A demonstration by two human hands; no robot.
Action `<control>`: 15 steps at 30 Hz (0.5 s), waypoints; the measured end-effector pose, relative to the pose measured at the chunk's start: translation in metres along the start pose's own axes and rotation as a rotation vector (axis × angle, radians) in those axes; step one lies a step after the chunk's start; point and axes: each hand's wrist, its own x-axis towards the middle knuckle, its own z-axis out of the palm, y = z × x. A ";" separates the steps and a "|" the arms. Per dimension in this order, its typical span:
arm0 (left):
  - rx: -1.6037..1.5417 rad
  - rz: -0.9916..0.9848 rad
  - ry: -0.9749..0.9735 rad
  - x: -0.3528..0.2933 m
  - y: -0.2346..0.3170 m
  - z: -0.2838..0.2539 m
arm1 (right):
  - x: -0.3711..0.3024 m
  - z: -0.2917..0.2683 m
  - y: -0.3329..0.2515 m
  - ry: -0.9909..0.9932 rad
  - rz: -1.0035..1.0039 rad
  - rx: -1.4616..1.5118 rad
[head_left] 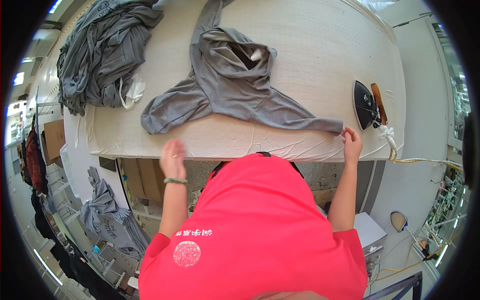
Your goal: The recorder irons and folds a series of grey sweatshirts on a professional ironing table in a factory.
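Note:
A grey hooded sweatshirt (232, 97) lies on the pale cloth-covered table, its hood toward the far side. One sleeve reaches right along the near edge, and a bunched part spreads to the left. At the end of the right sleeve, my right hand (352, 144) has its fingers closed at the cuff. My left hand (173, 156) hangs over the table's near edge, below the bunched grey part and apart from it. Motion smears its fingers, but they look loosely open, with nothing in them. A green band (175, 180) circles my left wrist.
A black iron (365, 105) with a brown handle rests right of the cuff, its cord running right. Grey garments (107, 50) are heaped at far left beside a white scrap (135, 92). More grey clothing (110, 220) hangs lower left. The table (325, 55) ends near my waist.

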 end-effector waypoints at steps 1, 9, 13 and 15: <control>-0.042 -0.105 -0.109 -0.017 -0.003 0.021 | -0.011 0.003 -0.015 0.057 0.062 0.036; -0.090 -0.238 -0.361 0.012 -0.028 0.136 | 0.009 0.017 -0.030 -0.094 0.055 -0.363; -0.063 -0.179 -0.314 0.016 -0.028 0.136 | -0.026 0.008 -0.010 -0.058 -0.032 -0.240; -0.054 -0.166 -0.334 0.013 -0.026 0.130 | -0.044 0.008 -0.009 -0.135 0.072 0.026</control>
